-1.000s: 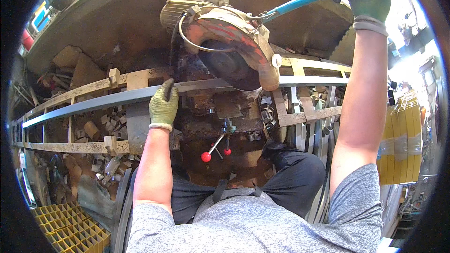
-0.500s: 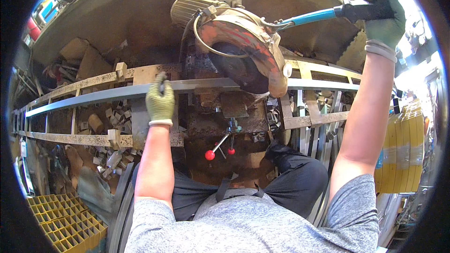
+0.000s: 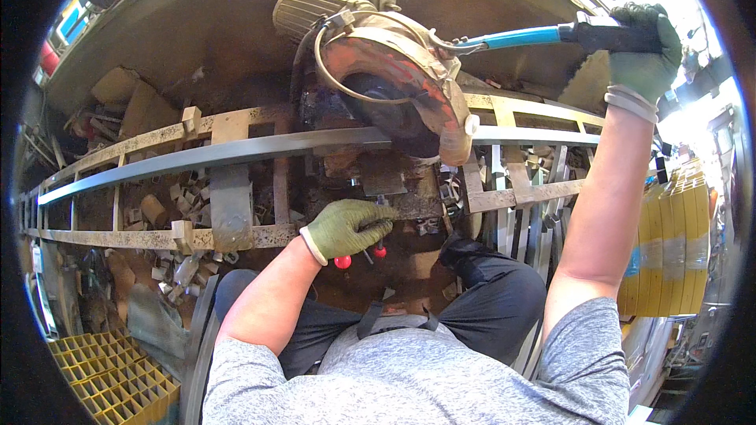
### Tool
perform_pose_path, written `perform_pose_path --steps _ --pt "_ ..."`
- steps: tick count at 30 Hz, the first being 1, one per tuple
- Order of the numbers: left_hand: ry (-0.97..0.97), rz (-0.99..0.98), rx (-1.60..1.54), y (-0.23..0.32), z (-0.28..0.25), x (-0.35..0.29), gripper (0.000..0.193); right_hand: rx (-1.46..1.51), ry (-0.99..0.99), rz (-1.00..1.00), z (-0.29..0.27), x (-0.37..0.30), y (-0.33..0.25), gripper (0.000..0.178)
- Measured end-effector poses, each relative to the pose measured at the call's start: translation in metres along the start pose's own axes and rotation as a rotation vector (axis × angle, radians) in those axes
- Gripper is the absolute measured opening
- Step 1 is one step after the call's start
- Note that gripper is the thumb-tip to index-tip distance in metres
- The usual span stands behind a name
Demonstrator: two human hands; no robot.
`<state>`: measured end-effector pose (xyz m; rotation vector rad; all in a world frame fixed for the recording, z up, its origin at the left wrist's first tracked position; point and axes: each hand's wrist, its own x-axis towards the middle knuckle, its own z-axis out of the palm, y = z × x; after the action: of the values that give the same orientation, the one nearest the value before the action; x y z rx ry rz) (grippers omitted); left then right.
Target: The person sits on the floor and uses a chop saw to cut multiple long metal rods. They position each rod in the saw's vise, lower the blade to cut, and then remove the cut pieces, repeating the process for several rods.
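My right hand [image 3: 644, 41], in a dark green glove, is wrapped round the black grip of a blue lever [image 3: 524, 37]. The lever joins a cut-off saw [image 3: 386, 63] with a worn orange guard and a dark round blade. Under the blade lies a long grey metal bar [image 3: 197, 154], running left to right. My left hand [image 3: 350, 228], in an olive glove, is closed over the clamp handle [image 3: 342, 262] in front of the saw. Two red knobs show below the fingers; most of the rods are hidden by the hand.
A worn steel frame [image 3: 118, 238] carries the bar, with many metal offcuts [image 3: 185, 197] beneath it. A yellow grid crate [image 3: 114, 374] stands at lower left. Yellow stacked pieces [image 3: 665, 244] are at right. My legs are close below the clamp.
My left hand has left the bar and come right and nearer, onto the clamp handle. My right hand and the lever are slightly lower in view, and the whole view has shifted a little.
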<state>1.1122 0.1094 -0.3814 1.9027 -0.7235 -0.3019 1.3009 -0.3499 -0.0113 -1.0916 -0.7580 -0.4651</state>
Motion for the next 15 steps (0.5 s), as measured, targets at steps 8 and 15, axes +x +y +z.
perform_pose_path --steps 8,15 --pt "0.085 0.033 -0.021 -0.0053 0.0089 0.0017 0.037 -0.104 0.042 -0.062 0.0047 -0.0052 0.0025 0.031" --pt "0.096 0.038 0.023 -0.0061 0.007 -0.001 0.035 -0.089 0.007 -0.04 -0.0006 -0.0067 0.0005 0.031"
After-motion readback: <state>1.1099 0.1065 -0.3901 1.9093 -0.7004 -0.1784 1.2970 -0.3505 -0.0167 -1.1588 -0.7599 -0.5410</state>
